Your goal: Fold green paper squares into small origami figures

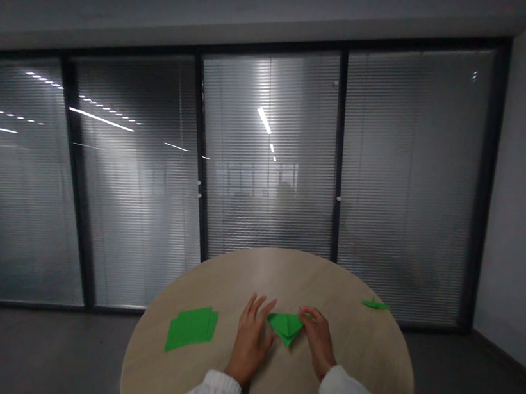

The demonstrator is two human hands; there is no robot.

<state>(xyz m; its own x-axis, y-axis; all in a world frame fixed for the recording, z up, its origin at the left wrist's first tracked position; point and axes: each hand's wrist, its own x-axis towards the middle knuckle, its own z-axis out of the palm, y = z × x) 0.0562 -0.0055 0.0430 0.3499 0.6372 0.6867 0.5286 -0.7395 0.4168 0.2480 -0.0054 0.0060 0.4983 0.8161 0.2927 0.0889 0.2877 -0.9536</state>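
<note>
A folded piece of green paper (285,326), roughly a triangle pointing toward me, lies on the round wooden table between my hands. My left hand (253,335) is at its left side, fingers spread and raised, holding nothing that I can see. At the upper right corner of the paper, my right hand (316,334) has its thumb and fingers closed on the edge. Its fingertips partly cover that corner.
Several loose green paper sheets (191,328) lie overlapped at the table's left. A small folded green paper piece (375,304) sits near the right edge. The round table (277,270) stands before glass partitions with blinds (260,216).
</note>
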